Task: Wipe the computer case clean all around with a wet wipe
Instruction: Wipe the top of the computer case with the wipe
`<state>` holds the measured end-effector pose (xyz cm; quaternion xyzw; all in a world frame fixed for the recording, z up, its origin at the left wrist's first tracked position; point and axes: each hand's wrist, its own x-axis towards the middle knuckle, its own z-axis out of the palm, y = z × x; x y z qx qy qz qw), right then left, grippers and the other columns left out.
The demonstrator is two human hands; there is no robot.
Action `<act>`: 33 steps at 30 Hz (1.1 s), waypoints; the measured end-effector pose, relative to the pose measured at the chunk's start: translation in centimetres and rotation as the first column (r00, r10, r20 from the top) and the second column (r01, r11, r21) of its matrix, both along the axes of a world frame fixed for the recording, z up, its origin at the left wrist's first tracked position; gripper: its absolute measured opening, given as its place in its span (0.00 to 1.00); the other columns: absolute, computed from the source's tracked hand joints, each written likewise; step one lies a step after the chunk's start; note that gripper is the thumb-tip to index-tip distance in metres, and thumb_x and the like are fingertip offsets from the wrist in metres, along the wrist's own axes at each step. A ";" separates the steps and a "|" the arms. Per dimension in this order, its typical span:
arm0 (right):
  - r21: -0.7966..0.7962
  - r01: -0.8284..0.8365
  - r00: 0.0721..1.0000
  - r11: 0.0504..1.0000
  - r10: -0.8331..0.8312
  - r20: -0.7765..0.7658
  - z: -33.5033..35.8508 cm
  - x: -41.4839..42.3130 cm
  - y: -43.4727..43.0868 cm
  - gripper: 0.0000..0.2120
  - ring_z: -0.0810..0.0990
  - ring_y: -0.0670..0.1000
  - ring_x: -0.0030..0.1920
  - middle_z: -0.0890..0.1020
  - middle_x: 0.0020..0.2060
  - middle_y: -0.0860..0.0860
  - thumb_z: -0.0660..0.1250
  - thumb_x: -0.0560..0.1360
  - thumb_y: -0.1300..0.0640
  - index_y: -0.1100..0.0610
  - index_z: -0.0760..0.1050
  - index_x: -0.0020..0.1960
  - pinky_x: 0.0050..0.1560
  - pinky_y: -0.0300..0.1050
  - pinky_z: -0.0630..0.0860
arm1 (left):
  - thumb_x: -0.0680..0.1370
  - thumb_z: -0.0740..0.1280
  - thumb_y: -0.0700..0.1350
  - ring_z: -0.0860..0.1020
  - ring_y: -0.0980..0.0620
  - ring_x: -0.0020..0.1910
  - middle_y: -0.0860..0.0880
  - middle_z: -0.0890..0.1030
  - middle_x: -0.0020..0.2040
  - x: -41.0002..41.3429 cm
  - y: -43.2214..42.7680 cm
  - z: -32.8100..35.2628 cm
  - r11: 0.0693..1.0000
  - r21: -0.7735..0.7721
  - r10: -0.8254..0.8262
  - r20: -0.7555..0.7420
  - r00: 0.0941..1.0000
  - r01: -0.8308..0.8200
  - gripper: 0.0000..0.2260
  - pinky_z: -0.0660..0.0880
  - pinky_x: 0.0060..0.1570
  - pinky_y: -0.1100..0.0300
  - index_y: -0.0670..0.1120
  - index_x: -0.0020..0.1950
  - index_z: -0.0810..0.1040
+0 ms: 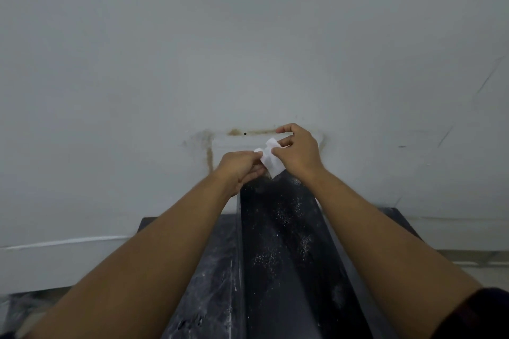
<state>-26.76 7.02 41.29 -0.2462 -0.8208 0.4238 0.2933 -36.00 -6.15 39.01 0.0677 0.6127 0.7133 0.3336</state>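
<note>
Case position: computer case (278,242) stands on the dark table (396,217), in the lower centre of the view, between the person's two forearms.
Case axis: long axis runs straight away from the person toward the wall (248,49). The far end points at the wall; contact with it cannot be told.
Case surface: black top face, speckled with pale dust along its length. The left side face is streaked as well.
Edges: left and right top edges run lengthwise and converge toward the wall.
Open room: a strip of table shows on each side of the case. The wall closes off the far side.
Wipe: white wet wipe (271,161), crumpled, held above the far end of the case. Its lower corner hangs at the case top; contact cannot be told.
Left hand: left hand (238,170) pinches the wipe's left edge.
Right hand: right hand (298,154) pinches the wipe's right side, index finger raised and curled.
Wall marks: brown stain (209,157) just behind the hands.
</note>
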 end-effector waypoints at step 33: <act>0.057 -0.163 0.970 0.985 0.149 0.193 -0.4 -5.2 8.0 0.06 0.84 0.50 0.43 0.88 0.42 0.50 0.75 0.78 0.53 0.54 0.89 0.45 0.47 0.45 0.76 | 0.89 0.58 0.53 0.80 0.55 0.58 0.54 0.82 0.56 -1.4 1.4 -5.1 0.927 -0.184 0.152 -0.614 0.775 -0.327 0.14 0.74 0.57 0.59 0.49 0.62 0.81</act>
